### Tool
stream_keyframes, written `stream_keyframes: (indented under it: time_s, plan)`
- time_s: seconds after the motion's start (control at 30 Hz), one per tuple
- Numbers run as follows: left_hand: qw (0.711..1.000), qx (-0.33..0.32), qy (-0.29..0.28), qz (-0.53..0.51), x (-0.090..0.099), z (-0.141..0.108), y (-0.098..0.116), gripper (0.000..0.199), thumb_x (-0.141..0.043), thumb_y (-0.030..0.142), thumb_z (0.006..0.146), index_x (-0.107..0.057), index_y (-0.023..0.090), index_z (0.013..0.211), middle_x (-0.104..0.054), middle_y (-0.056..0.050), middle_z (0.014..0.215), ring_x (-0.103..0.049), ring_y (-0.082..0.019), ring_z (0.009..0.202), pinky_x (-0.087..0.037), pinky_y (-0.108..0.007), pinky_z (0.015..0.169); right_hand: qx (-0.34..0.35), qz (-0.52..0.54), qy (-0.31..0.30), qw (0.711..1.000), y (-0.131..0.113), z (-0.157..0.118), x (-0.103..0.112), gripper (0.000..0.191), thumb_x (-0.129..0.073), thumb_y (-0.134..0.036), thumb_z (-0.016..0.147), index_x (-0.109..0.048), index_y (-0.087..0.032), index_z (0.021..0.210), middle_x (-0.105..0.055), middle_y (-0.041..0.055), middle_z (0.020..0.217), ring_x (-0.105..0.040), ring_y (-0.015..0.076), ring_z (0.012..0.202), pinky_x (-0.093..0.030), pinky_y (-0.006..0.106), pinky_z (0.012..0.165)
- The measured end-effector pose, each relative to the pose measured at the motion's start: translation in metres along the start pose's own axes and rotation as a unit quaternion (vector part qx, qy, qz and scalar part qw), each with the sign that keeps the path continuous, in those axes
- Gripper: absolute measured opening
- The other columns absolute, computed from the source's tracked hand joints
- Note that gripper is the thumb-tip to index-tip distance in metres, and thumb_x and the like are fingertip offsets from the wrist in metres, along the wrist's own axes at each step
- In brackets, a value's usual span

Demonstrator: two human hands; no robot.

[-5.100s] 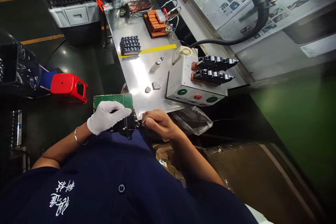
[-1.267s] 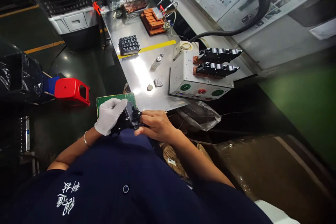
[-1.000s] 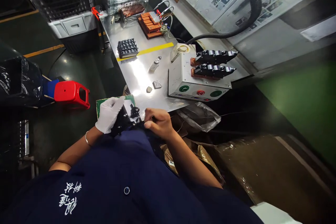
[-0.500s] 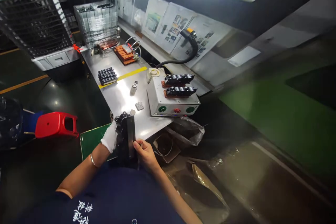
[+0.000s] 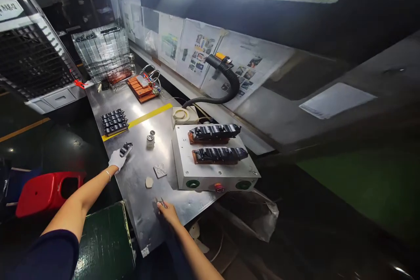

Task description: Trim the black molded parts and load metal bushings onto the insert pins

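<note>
My left hand [image 5: 117, 160], in a white glove, grips a black moulded part [image 5: 126, 149] above the left side of the metal table, near a stack of similar black parts [image 5: 114, 121]. Bare, my right hand [image 5: 169, 213] is over the table's near part, closed around slim metal tweezers [image 5: 163, 202] whose tips point away from me. Between the hands lie a small pale round piece [image 5: 149, 182] and a greyish square pad [image 5: 160, 171]. Farther off stands a small bottle [image 5: 150, 141] with a dark cap by it.
At right on the metal table [image 5: 138, 210] sits a white control box [image 5: 183, 157] bearing two black parts on orange holders. A flexible black hose [image 5: 234, 83] arches behind it. Orange fixture [image 5: 141, 87] and wrapped trays [image 5: 101, 50] stand at the far end. A red stool [image 5: 36, 192] is left.
The black part that both hands held close to my body is now out over the table in my left hand. My right hand has come off it, keeping the tweezers. The view has shifted.
</note>
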State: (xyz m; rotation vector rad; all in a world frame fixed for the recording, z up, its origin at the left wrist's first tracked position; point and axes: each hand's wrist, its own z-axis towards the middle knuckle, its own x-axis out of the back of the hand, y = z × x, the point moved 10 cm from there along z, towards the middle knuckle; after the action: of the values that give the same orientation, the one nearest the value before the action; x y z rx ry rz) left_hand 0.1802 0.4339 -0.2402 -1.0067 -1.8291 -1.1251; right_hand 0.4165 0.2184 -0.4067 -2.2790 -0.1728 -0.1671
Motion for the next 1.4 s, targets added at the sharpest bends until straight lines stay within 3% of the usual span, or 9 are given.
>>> stream_keyframes:
  time_s: [0.17,0.43,0.53,0.63,0.73,0.8,0.93,1.2,1.4]
  plan:
    - [0.992,0.013,0.06,0.112,0.002,0.087,0.019,0.039,-0.06,0.034,0.089,-0.056,0.016,0.124,-0.052,-0.011,0.135,-0.053,-0.028,0.12,-0.046,-0.051,0.099,-0.041,-0.023,0.007,0.999,0.029,0.061,0.009,0.041,-0.054,-0.05,0.074,-0.043,-0.022,0.045,-0.046,-0.0023,0.037,-0.042,0.0104,0.039,-0.031,0.023,0.046]
    - [0.967,0.058,0.165,0.183,0.044,0.144,0.06,0.062,-0.061,0.035,0.084,-0.039,0.009,0.136,-0.037,-0.018,0.149,-0.033,-0.041,0.135,-0.035,-0.055,0.102,-0.071,-0.026,0.029,0.997,0.044,0.063,0.006,0.049,-0.06,-0.052,0.071,-0.035,-0.024,0.041,-0.043,-0.0004,0.032,-0.049,0.0154,0.039,-0.031,0.027,0.044]
    - [0.973,-0.03,0.16,0.162,0.043,0.128,0.146,0.052,-0.045,0.036,0.094,-0.037,0.009,0.138,-0.044,-0.015,0.145,-0.039,-0.041,0.131,-0.038,-0.048,0.1,-0.088,-0.023,0.036,0.995,0.035,0.058,0.009,0.046,-0.064,-0.039,0.077,-0.04,-0.021,0.042,-0.046,-0.0007,0.035,-0.051,0.0134,0.041,-0.034,0.026,0.046]
    - [0.933,-0.35,0.056,0.069,0.003,0.052,0.285,0.048,-0.02,0.027,0.101,-0.034,0.008,0.143,-0.045,-0.018,0.145,-0.044,-0.031,0.13,-0.039,-0.047,0.102,-0.106,-0.034,0.021,0.994,0.024,0.052,0.011,0.034,-0.061,-0.036,0.088,-0.057,-0.017,0.06,-0.06,-0.0002,0.057,-0.056,0.0106,0.054,-0.045,0.024,0.055]
    - [0.881,-0.464,-0.061,0.068,-0.043,-0.033,0.37,0.048,-0.051,0.051,0.09,-0.052,0.029,0.132,-0.062,-0.001,0.13,-0.056,-0.022,0.118,-0.044,-0.034,0.099,-0.111,-0.057,-0.004,0.992,0.016,0.046,0.009,0.025,-0.054,-0.039,0.095,-0.065,-0.016,0.096,-0.067,0.003,0.094,-0.063,0.012,0.079,-0.055,0.029,0.073]
    - [0.861,-0.486,-0.12,0.09,-0.068,-0.067,0.403,0.059,-0.065,0.051,0.077,-0.056,0.022,0.128,-0.069,-0.007,0.114,-0.064,-0.027,0.104,-0.048,-0.037,0.09,-0.103,-0.081,-0.008,0.991,0.016,0.042,0.005,0.027,-0.054,-0.039,0.095,-0.064,-0.016,0.104,-0.066,0.0045,0.103,-0.063,0.0145,0.086,-0.056,0.032,0.077]
    - [0.867,-0.473,-0.11,0.114,-0.073,-0.072,0.415,0.048,-0.068,0.034,0.075,-0.061,0.011,0.116,-0.067,-0.015,0.11,-0.062,-0.033,0.106,-0.045,-0.043,0.093,-0.052,-0.133,0.023,0.989,0.01,0.032,0.001,0.027,-0.061,-0.034,0.09,-0.063,-0.013,0.105,-0.065,0.0065,0.103,-0.061,0.0189,0.095,-0.051,0.038,0.087]
    - [0.894,-0.445,-0.031,0.038,-0.021,-0.07,0.368,0.042,-0.053,0.034,0.089,-0.05,0.01,0.123,-0.063,-0.014,0.115,-0.061,-0.026,0.103,-0.045,-0.037,0.088,0.038,-0.18,0.105,0.977,-0.031,0.027,0.017,0.036,-0.051,-0.022,0.086,-0.059,-0.011,0.12,-0.056,0.016,0.124,-0.045,0.0269,0.121,-0.033,0.037,0.104]
    - [0.866,-0.491,-0.05,0.076,-0.043,-0.083,0.399,0.055,-0.069,0.032,0.075,-0.053,0.009,0.122,-0.062,-0.018,0.121,-0.059,-0.032,0.11,-0.046,-0.041,0.089,0.046,-0.224,0.12,0.966,-0.052,0.037,0.016,0.039,-0.048,-0.021,0.085,-0.055,-0.009,0.122,-0.054,0.019,0.124,-0.047,0.0286,0.118,-0.035,0.038,0.1]
